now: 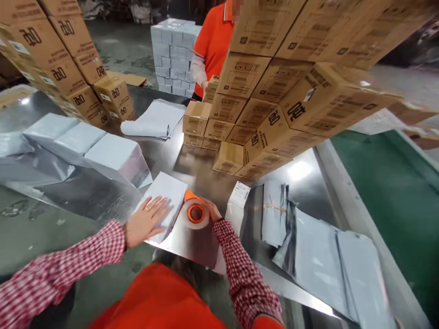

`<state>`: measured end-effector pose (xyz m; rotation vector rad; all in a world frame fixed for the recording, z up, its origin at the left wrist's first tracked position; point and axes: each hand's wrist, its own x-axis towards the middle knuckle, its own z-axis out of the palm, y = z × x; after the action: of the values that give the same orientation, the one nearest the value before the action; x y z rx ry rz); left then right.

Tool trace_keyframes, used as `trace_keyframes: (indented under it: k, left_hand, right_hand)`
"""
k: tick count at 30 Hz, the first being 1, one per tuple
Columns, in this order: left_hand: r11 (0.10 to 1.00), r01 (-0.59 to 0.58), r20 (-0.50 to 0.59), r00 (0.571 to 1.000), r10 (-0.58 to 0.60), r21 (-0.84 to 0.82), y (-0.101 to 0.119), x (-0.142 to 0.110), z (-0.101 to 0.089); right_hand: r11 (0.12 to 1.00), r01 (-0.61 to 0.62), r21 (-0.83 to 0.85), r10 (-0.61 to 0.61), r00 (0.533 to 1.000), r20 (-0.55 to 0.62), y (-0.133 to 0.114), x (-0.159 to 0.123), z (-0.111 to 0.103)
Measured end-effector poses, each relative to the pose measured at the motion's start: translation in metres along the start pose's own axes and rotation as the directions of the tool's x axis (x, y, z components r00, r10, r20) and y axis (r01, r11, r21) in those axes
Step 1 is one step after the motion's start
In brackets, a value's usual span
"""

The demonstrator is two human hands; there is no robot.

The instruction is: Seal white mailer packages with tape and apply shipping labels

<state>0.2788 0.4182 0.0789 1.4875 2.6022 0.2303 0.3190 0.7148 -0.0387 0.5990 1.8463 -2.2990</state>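
My left hand lies flat with fingers spread on top of a white wrapped package near the table's front edge. Just right of that package, my right hand is closed around an orange tape dispenser carrying a wide roll of clear tape. The dispenser's orange front end touches or nearly touches the package's right side. Part of my right hand's grip is hidden behind the tape roll. To the right of my right forearm stands a narrow white box with a printed label on its end.
Brown cartons rise high behind the table's middle and right; more cartons stand at left. White wrapped packages line the left side. Flat white bags lie right, beside a green conveyor belt. A co-worker stands opposite.
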Motion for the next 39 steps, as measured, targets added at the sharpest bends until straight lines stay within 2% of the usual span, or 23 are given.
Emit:
trace_keyframes:
  k: [1,2,3,6,7,9,11,14,17,19,20,22,24,26,28,29,30,31,33,36,39]
  left_hand:
    - [0.992,-0.111,0.028,0.994,0.11,0.051,-0.005,-0.018,0.004]
    - [0.98,-0.175,0.06,0.984,0.17,0.09,-0.009,-0.03,0.011]
    - [0.976,-0.175,0.084,0.983,0.165,0.127,-0.011,-0.037,0.02]
    - [0.983,-0.016,0.081,0.997,0.001,0.181,-0.011,-0.028,0.048]
    - [0.983,0.033,0.063,0.997,-0.045,0.181,-0.011,-0.021,0.053]
    - [0.985,0.049,0.047,0.997,-0.057,0.167,-0.011,-0.01,0.058]
    - [0.988,0.017,0.054,0.998,-0.026,0.154,-0.013,-0.007,0.056]
    - [0.99,0.004,0.072,0.997,-0.015,0.143,-0.01,-0.008,0.051]
    - [0.989,0.053,0.066,0.996,-0.063,0.139,0.004,0.0,0.05]
    - [0.985,0.113,0.041,0.992,-0.119,0.132,0.017,0.011,0.051]
    - [0.981,0.146,0.029,0.988,-0.151,0.126,0.023,0.017,0.052]
    - [0.975,0.19,0.021,0.981,-0.194,0.116,0.032,0.026,0.053]
    - [0.974,0.199,0.033,0.978,-0.204,0.108,0.034,0.031,0.054]
    - [0.976,0.191,0.047,0.979,-0.197,0.101,0.033,0.03,0.053]
    - [0.978,0.184,0.053,0.98,-0.189,0.098,0.03,0.026,0.05]
    - [0.981,0.168,0.053,0.983,-0.174,0.101,0.029,0.024,0.049]
    - [0.984,0.141,0.049,0.988,-0.147,0.108,0.029,0.021,0.048]
    - [0.987,0.109,0.045,0.992,-0.115,0.121,0.03,0.019,0.047]
    - [0.985,0.064,0.046,0.996,-0.072,0.16,0.033,0.016,0.048]
    - [0.976,0.054,0.066,0.995,-0.07,0.212,0.038,0.015,0.057]
    - [0.976,-0.018,0.074,0.997,0.002,0.216,0.036,0.006,0.071]
  right_hand:
    - [1.0,0.007,-0.015,-0.006,1.0,0.027,-0.006,0.013,0.001]
    - [1.0,0.018,-0.025,-0.016,0.998,0.055,-0.012,0.024,0.005]
    - [0.999,0.029,-0.034,-0.026,0.996,0.086,-0.017,0.035,0.011]
    - [0.997,0.058,-0.046,-0.049,0.984,0.173,-0.031,0.057,0.029]
    - [0.997,0.066,-0.044,-0.056,0.979,0.197,-0.034,0.059,0.031]
    - [0.997,0.07,-0.029,-0.062,0.971,0.232,-0.035,0.049,0.03]
    - [0.999,0.051,-0.011,-0.046,0.968,0.246,-0.025,0.017,0.023]
    - [1.0,-0.019,0.009,0.015,0.96,0.28,0.012,-0.068,0.02]
    - [0.993,-0.096,0.074,0.065,0.937,0.342,0.062,-0.15,0.034]
    - [0.984,-0.115,0.134,0.075,0.96,0.271,0.085,-0.176,0.045]
    - [0.981,-0.121,0.154,0.081,0.967,0.243,0.092,-0.178,0.049]
    - [0.98,-0.118,0.16,0.08,0.97,0.231,0.091,-0.163,0.054]
    - [0.995,-0.079,0.056,0.058,0.951,0.303,0.076,-0.137,0.059]
    - [0.981,0.029,-0.189,0.057,0.898,0.435,0.056,-0.116,0.071]
    - [0.892,0.177,-0.416,0.109,0.809,0.578,0.039,-0.108,0.086]
    - [0.851,0.226,-0.474,0.133,0.78,0.611,0.033,-0.11,0.093]
    - [0.829,0.25,-0.5,0.136,0.777,0.615,0.029,-0.115,0.096]
    - [0.822,0.251,-0.511,0.129,0.791,0.597,0.027,-0.122,0.095]
    - [0.803,0.212,-0.557,0.13,0.85,0.511,0.025,-0.141,0.081]
    - [0.742,0.124,-0.659,0.182,0.908,0.377,0.02,-0.175,0.036]
    - [0.793,0.026,-0.608,0.169,0.951,0.261,0.001,-0.2,-0.014]
